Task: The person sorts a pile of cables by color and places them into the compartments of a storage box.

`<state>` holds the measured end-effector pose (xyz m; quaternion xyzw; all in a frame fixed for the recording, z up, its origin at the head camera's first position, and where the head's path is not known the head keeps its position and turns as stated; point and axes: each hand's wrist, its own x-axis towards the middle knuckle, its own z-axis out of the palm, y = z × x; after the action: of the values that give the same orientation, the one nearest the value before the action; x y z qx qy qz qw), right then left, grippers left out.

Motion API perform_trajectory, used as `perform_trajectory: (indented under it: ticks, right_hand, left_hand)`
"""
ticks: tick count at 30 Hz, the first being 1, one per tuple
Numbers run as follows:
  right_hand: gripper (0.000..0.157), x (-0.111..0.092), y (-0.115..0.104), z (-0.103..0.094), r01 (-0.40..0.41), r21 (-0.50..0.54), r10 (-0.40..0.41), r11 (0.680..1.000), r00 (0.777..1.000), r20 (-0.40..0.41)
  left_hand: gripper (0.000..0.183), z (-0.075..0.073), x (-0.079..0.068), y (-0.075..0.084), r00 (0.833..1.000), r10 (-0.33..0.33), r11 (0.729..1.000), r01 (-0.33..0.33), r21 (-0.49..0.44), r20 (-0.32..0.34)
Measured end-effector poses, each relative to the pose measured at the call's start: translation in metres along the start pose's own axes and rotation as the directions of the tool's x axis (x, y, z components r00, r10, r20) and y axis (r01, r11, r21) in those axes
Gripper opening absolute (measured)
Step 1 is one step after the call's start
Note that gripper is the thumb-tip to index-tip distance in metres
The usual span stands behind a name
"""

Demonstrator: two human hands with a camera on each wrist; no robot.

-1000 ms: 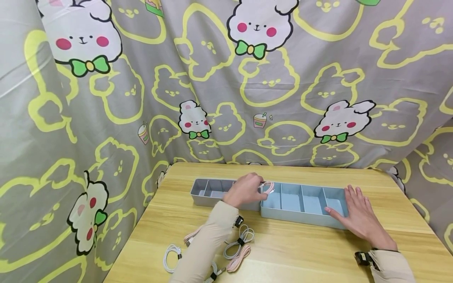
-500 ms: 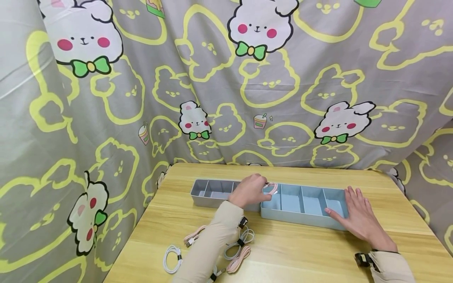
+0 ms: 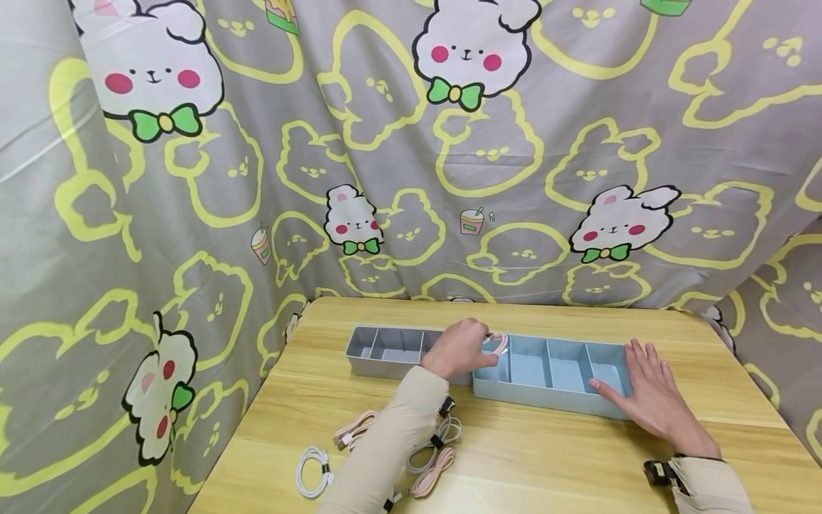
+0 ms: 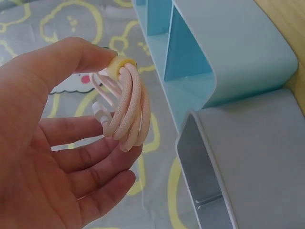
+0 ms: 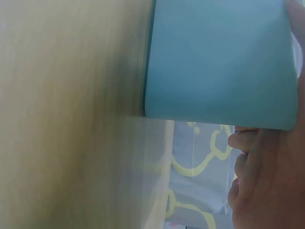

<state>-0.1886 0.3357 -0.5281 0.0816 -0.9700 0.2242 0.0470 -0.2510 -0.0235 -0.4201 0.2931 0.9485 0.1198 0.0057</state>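
My left hand (image 3: 457, 348) pinches a coiled pale pink cable (image 4: 131, 107) by its yellowish tie (image 4: 120, 67), and the loops hang below. In the head view this cable overlaps the leftmost compartment of a light blue divided box (image 3: 539, 392). My right hand (image 3: 661, 396) rests at the right end of that box, fingers extended along the outside and thumb over the rim. Part of the box's end wall (image 5: 221, 62) fills the right wrist view. To the left, a grey divided box (image 3: 379, 365) meets the blue one, partly hidden behind my left hand.
On the wooden table (image 3: 546, 464), near my left forearm, lie several bundled cables: a white coil (image 3: 312, 472), a pink cable (image 3: 349, 430), a grey coil (image 3: 420, 457) and another pink bundle (image 3: 433, 472). My sleeve partly covers them. A patterned curtain (image 3: 398, 164) hangs behind the table.
My left hand has shifted slightly to the right with the pink cable, farther over the blue box's leftmost compartment. The right hand and both boxes have stayed in place.
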Motion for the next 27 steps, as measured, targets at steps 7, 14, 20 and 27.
perform_trajectory:
  ticks: [7, 14, 20, 27]
  right_hand:
    - [0.109, 0.000, 0.000, 0.001, -0.001, -0.002, 0.001, 1.000, 1.000, -0.007]
    - [0.109, 0.000, 0.000, 0.000, -0.003, -0.003, 0.003, 1.000, 1.000, -0.006]
    - [0.109, 0.000, 0.000, 0.000, -0.003, -0.003, 0.003, 1.000, 1.000, -0.011]
    - [0.108, 0.000, 0.000, 0.000, 0.001, -0.002, -0.001, 1.000, 1.000, -0.015]
  left_hand:
    - [0.041, 0.004, 0.002, 0.003, 0.999, -0.026, 1.000, 0.026, -0.001, -0.024]
    - [0.046, 0.006, 0.003, 0.004, 0.998, -0.053, 0.998, 0.052, -0.020, -0.027]
    - [0.043, 0.012, 0.005, 0.004, 0.998, -0.059, 0.998, 0.059, -0.025, -0.014]
    - [0.042, 0.017, 0.007, 0.004, 0.998, -0.066, 0.997, 0.065, -0.036, -0.023]
